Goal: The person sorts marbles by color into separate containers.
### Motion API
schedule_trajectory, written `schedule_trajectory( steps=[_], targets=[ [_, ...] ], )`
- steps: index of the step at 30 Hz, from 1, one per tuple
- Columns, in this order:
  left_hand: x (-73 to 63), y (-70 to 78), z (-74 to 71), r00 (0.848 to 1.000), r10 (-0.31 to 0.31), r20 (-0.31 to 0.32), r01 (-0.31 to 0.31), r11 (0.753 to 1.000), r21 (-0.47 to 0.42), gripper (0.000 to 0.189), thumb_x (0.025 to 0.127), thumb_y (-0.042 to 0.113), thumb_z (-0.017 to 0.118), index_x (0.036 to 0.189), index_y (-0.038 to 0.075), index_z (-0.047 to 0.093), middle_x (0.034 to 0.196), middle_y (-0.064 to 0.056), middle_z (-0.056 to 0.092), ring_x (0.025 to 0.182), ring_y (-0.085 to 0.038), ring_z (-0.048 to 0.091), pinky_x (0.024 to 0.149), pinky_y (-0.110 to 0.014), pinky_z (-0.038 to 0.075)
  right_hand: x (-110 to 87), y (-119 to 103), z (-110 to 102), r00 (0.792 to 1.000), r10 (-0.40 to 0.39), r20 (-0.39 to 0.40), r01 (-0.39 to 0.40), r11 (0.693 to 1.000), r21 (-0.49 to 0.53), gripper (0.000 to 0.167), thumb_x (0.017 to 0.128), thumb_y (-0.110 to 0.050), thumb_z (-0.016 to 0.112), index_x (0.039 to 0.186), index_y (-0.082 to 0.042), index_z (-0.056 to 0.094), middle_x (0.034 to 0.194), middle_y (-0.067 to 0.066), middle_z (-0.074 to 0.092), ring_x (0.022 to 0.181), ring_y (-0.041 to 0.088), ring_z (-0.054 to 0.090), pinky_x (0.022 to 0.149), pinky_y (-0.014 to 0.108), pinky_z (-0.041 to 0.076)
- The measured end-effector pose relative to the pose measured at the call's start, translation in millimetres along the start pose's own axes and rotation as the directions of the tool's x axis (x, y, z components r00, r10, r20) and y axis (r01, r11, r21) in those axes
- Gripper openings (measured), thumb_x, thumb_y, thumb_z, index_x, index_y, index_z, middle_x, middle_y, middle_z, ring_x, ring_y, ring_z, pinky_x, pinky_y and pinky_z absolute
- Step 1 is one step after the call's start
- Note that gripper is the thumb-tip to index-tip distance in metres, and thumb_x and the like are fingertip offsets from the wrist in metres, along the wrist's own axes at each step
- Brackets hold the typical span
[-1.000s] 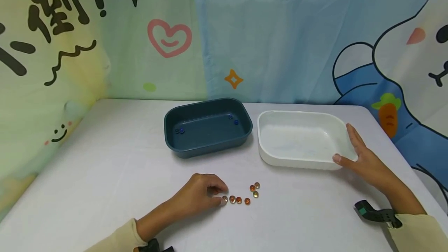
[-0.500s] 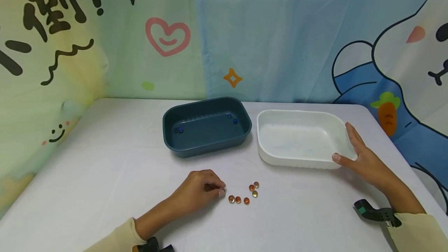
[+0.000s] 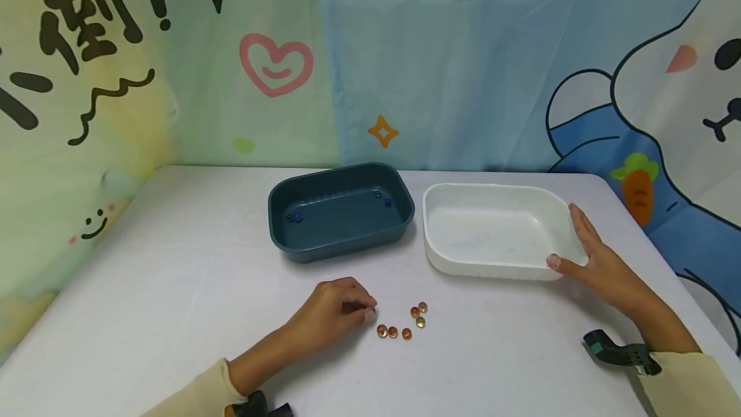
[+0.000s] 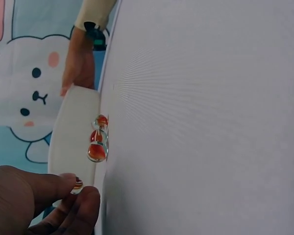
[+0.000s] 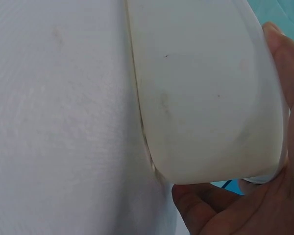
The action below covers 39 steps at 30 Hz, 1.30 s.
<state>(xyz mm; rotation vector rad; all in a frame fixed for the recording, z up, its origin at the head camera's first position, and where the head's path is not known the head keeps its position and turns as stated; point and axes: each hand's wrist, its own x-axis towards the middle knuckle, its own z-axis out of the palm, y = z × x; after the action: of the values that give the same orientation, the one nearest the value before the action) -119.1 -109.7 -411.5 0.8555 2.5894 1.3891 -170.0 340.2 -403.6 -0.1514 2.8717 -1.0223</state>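
Observation:
Between its thumb and fingertips my left hand (image 3: 332, 315) pinches a small clear glass marble (image 4: 77, 186) with coloured swirls; in the head view the fingers mostly hide it. Just right of that hand, several loose marbles (image 3: 393, 332) lie on the white table, mostly orange, one of them a yellowish marble (image 3: 420, 322). My right hand (image 3: 608, 278) holds the near right corner of a shallow white plastic tub (image 3: 492, 270), thumb at the front rim and fingers along the right side. In the right wrist view the fingers wrap around the tub's end.
A dark teal tub (image 3: 341, 251) stands left of the white one, with several blue marbles (image 3: 298, 217) on its floor. A printed cloth backdrop (image 3: 440, 69) hangs behind and beside the table (image 3: 173, 262).
The left hand has taken the marble at the left end of the row and lifted it slightly off the table. The right hand keeps its hold on the white tub.

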Motion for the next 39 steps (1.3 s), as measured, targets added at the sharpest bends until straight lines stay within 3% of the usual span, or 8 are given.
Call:
schedule_trajectory(
  steps=[11, 18, 23, 28, 34, 36, 39],
  targets=[
    [9.4, 2.2, -3.4, 0.999, -0.011, -0.03, 0.01, 1.0, -0.025, 0.014, 0.084, -0.005, 0.071, 0.094, 0.002, 0.076, 0.09, 0.005, 0.067, 0.083, -0.007, 0.061, 0.073, -0.024, 0.052, 0.6, 1, -2, 1.0, -0.02, -0.014, 0.02, 1.0, 0.005, 0.103, 0.09, -0.041, 0.065, 0.153, -0.027, -0.016, 0.159, 0.01, -0.02, 0.135, 0.061, -0.001, 0.076, 0.08, 0.023],
    [18.7, 4.5, 2.2, 1.0, -0.004, -0.031, 0.002, 0.998, -0.058, 0.013, 0.084, -0.004, 0.071, 0.095, 0.001, 0.076, 0.091, 0.004, 0.067, 0.083, -0.009, 0.061, 0.073, -0.025, 0.052, -0.8, 2, -1, 1.0, -0.023, -0.007, 0.023, 1.0, 0.012, 0.102, 0.091, -0.04, 0.064, 0.153, -0.029, -0.017, 0.159, 0.009, -0.021, 0.136, 0.06, -0.003, 0.076, 0.081, 0.022],
    [25.2, 8.2, 6.0, 0.998, -0.059, -0.028, 0.055, 0.989, -0.14, 0.012, 0.086, -0.001, 0.071, 0.096, 0.001, 0.076, 0.091, 0.004, 0.068, 0.083, -0.009, 0.062, 0.075, -0.024, 0.053, -0.4, 2, -1, 1.0, -0.016, -0.001, 0.016, 1.0, 0.008, 0.103, 0.091, -0.041, 0.064, 0.153, -0.029, -0.017, 0.158, 0.009, -0.022, 0.135, 0.06, -0.003, 0.077, 0.081, 0.021],
    [36.9, 14.5, 7.6, 0.992, -0.126, -0.008, 0.117, 0.944, -0.308, 0.014, 0.088, 0.006, 0.072, 0.1, 0.0, 0.075, 0.093, 0.001, 0.07, 0.084, -0.011, 0.065, 0.077, -0.025, 0.053, 0.1, 1, -1, 1.0, -0.021, -0.007, 0.021, 1.0, 0.012, 0.103, 0.091, -0.04, 0.064, 0.153, -0.028, -0.017, 0.158, 0.009, -0.022, 0.136, 0.06, -0.004, 0.078, 0.081, 0.021],
    [48.8, 18.1, 11.6, 0.988, -0.151, 0.026, 0.149, 0.909, -0.389, 0.016, 0.088, 0.006, 0.071, 0.101, -0.002, 0.074, 0.094, -0.001, 0.07, 0.083, -0.012, 0.066, 0.076, -0.025, 0.053, 0.6, 1, -1, 1.0, -0.03, -0.001, 0.03, 0.999, 0.027, 0.103, 0.091, -0.039, 0.065, 0.153, -0.028, -0.017, 0.159, 0.009, -0.022, 0.136, 0.06, -0.003, 0.077, 0.081, 0.021],
    [53.1, 18.5, 12.6, 0.979, -0.2, 0.048, 0.199, 0.861, -0.468, 0.018, 0.088, 0.004, 0.071, 0.103, -0.004, 0.072, 0.094, -0.004, 0.071, 0.085, -0.014, 0.068, 0.078, -0.027, 0.054, 0.9, 2, 0, 1.0, -0.027, 0.0, 0.027, 0.999, 0.02, 0.103, 0.091, -0.04, 0.065, 0.153, -0.028, -0.017, 0.158, 0.008, -0.022, 0.136, 0.06, -0.004, 0.078, 0.081, 0.021],
    [59.4, 18.5, 13.4, 0.957, -0.284, 0.059, 0.261, 0.756, -0.6, 0.023, 0.088, 0.001, 0.069, 0.108, -0.009, 0.069, 0.095, -0.009, 0.072, 0.086, -0.019, 0.07, 0.082, -0.031, 0.054, 1.6, 2, 1, 1.0, -0.024, 0.001, 0.024, 1.0, 0.012, 0.103, 0.091, -0.04, 0.064, 0.153, -0.028, -0.017, 0.158, 0.008, -0.022, 0.135, 0.06, -0.004, 0.077, 0.081, 0.021]
  ],
)
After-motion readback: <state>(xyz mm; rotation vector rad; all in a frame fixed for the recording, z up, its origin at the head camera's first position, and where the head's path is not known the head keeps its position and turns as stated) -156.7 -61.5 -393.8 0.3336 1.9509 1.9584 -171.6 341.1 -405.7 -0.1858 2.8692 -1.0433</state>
